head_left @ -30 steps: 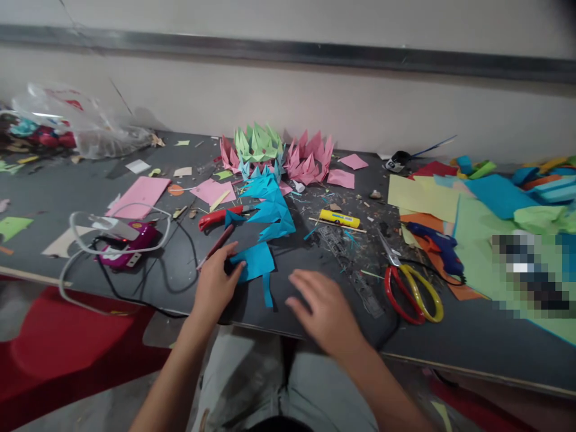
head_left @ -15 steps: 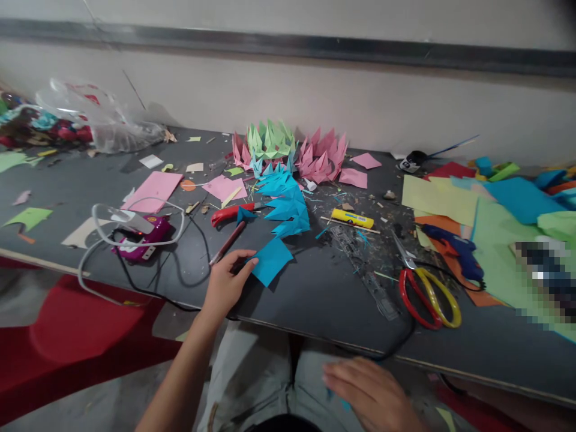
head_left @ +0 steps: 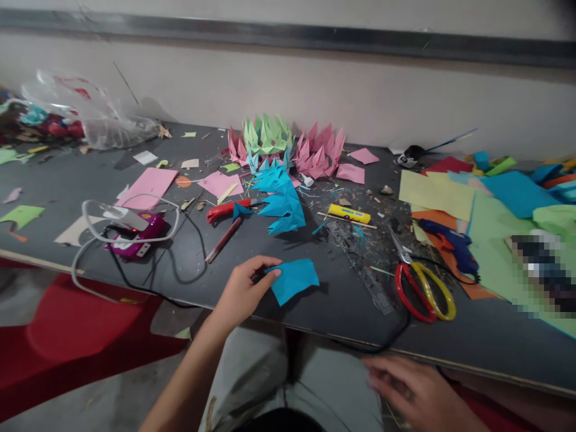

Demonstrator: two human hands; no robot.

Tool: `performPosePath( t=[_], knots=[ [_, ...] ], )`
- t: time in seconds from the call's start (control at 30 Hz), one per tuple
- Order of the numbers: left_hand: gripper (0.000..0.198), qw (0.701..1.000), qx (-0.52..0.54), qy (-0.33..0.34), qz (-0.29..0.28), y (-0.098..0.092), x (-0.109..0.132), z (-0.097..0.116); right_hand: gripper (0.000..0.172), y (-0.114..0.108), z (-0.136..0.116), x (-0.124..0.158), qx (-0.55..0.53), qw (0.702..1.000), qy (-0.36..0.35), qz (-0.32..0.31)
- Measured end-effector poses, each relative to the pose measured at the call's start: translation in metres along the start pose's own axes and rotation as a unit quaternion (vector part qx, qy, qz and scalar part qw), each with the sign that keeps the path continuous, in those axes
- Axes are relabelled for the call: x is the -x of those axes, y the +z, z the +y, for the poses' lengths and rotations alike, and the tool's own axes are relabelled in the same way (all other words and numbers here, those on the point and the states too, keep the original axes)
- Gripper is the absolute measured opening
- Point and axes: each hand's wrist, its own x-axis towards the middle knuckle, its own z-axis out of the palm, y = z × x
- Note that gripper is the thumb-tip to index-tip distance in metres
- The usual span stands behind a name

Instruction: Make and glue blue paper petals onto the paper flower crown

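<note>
A square of blue paper (head_left: 294, 281) is pinched at its left corner by my left hand (head_left: 249, 287), just above the front part of the table. My right hand (head_left: 414, 387) is over my lap near the table edge, its loosely stretched fingers slightly blurred; nothing shows in them. Beyond the paper stands a curved strip of folded blue paper points (head_left: 285, 204). To its left lie a red-handled cutter (head_left: 227, 211) and a dark reddish pen (head_left: 225, 240). Scissors (head_left: 416, 282) with red and yellow handles lie on the right.
Folded green (head_left: 267, 135) and pink (head_left: 321, 153) paper crowns stand at the back. A yellow glue stick (head_left: 350, 213), a clear ruler (head_left: 360, 264) and a blue glue gun (head_left: 452, 243) lie to the right. Left are a purple power adapter (head_left: 137, 237) with cables and a plastic bag (head_left: 99, 114).
My left hand has brought the blue paper square rightward and nearer to me, tilting it off the table. My right hand has moved right; the blue scrap seen by it before no longer shows.
</note>
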Motion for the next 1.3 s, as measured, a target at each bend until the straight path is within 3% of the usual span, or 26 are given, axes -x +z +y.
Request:
performPosePath(
  t=[0.13,0.23,0.3,0.4,0.5,0.6,0.77,0.93,1.1,1.3],
  knots=[
    [0.025,0.994,0.099,-0.015,-0.054,0.011,-0.008,0.006,0.033,-0.017,-0.03,-0.069,-0.066,0.978,-0.06,0.187],
    [0.028,0.98,0.18,-0.059,-0.065,0.019,-0.013,0.004,0.029,-0.015,-0.035,-0.102,-0.143,0.965,-0.118,0.186],
    [0.028,0.971,0.218,-0.085,-0.047,0.025,-0.015,0.003,0.03,-0.006,-0.038,-0.114,-0.253,0.943,-0.092,0.195],
    [0.028,0.963,0.252,-0.096,0.024,0.035,-0.017,0.002,0.043,0.011,-0.047,-0.125,-0.433,0.878,-0.031,0.203],
    [0.025,0.959,0.261,-0.092,0.055,0.043,-0.018,0.003,0.046,0.016,-0.054,-0.131,-0.502,0.842,0.022,0.196],
    [0.024,0.967,0.242,-0.082,-0.001,0.044,-0.021,0.003,0.029,0.007,-0.052,-0.134,-0.469,0.862,0.062,0.182],
    [0.021,0.993,0.098,0.004,-0.071,0.034,-0.035,0.0,0.02,-0.012,-0.034,-0.14,-0.358,0.93,0.034,0.07],
    [0.014,0.981,-0.097,0.106,-0.13,0.028,-0.051,-0.005,0.011,-0.015,-0.021,-0.154,-0.15,0.983,-0.049,0.098],
    [0.024,0.943,-0.171,0.21,-0.193,0.026,-0.055,-0.009,0.026,-0.015,-0.011,-0.158,-0.037,0.975,-0.183,0.121],
    [0.027,0.907,-0.213,0.306,-0.193,0.026,-0.051,-0.011,0.026,-0.016,0.001,-0.154,-0.009,0.946,-0.294,0.135]
  ],
)
